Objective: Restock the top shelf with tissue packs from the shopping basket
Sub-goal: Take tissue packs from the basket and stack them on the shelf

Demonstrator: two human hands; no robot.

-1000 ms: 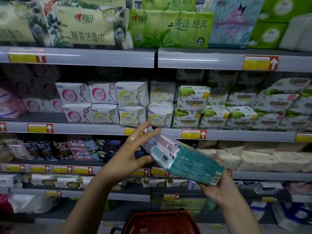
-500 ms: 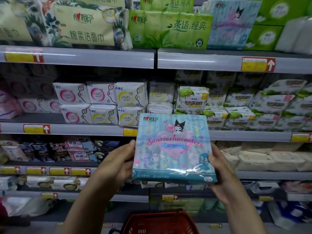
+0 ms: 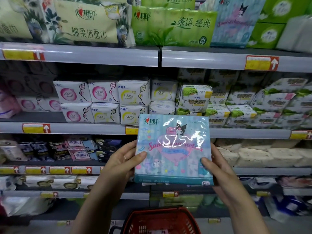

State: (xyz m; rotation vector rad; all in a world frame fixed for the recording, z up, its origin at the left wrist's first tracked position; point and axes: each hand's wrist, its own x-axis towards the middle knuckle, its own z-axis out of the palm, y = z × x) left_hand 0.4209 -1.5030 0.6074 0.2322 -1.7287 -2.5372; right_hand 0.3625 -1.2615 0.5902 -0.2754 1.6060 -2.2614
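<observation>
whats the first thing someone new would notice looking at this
The eye lands on the blue cartoon-character tissue pack, held upright in the middle of the view, with the left hand and right hand gripping its two sides. Next comes the red shopping basket at the bottom edge, below the hands, and a matching blue pack up on the top shelf, right of a bright green tissue pack.
</observation>
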